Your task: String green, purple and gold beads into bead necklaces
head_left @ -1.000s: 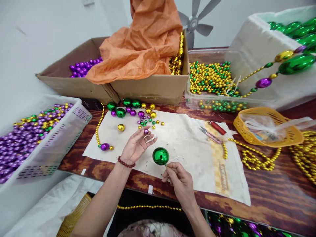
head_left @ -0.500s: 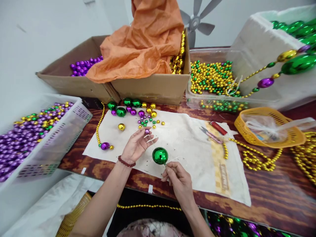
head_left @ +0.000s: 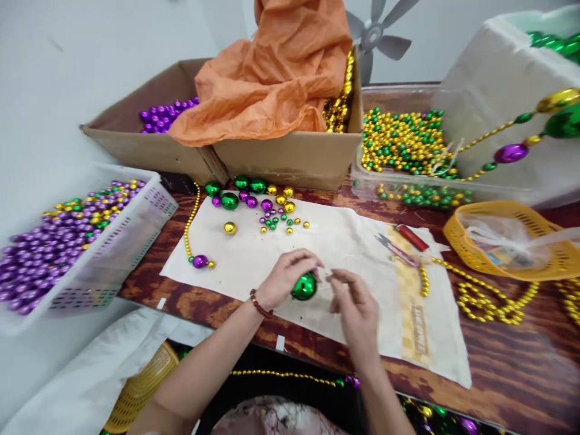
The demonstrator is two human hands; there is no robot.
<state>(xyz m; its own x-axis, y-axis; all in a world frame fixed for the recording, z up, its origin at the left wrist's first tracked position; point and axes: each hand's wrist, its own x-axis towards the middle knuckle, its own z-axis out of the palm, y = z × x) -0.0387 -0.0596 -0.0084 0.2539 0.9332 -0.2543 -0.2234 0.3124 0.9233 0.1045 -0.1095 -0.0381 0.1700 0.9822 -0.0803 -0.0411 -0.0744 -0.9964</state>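
My left hand (head_left: 292,275), with a dark red bead bracelet at its wrist, is closed with curled fingers just above the cloth. A small purple bead (head_left: 316,271) shows in part at its fingertips. Against that hand hangs a large shiny green bead (head_left: 305,287), partly covered by the fingers. My right hand (head_left: 356,302) is pinched close beside it, facing the left fingertips. A thin pale string (head_left: 323,275) shows faintly between the two hands. Beyond them, loose green, purple and gold beads (head_left: 267,205) lie on the white cloth (head_left: 344,241).
A gold bead strand (head_left: 186,229) lies on the cloth's left. Snips (head_left: 396,249) and a red-handled tool (head_left: 411,237) lie right, near a yellow basket (head_left: 498,208). Behind stand a cardboard box (head_left: 285,160) and a clear bin (head_left: 408,178); a white crate (head_left: 149,211) is left.
My left hand has come down and right, to the green bead. My right hand has risen toward the left fingertips. The camera view has shifted slightly.
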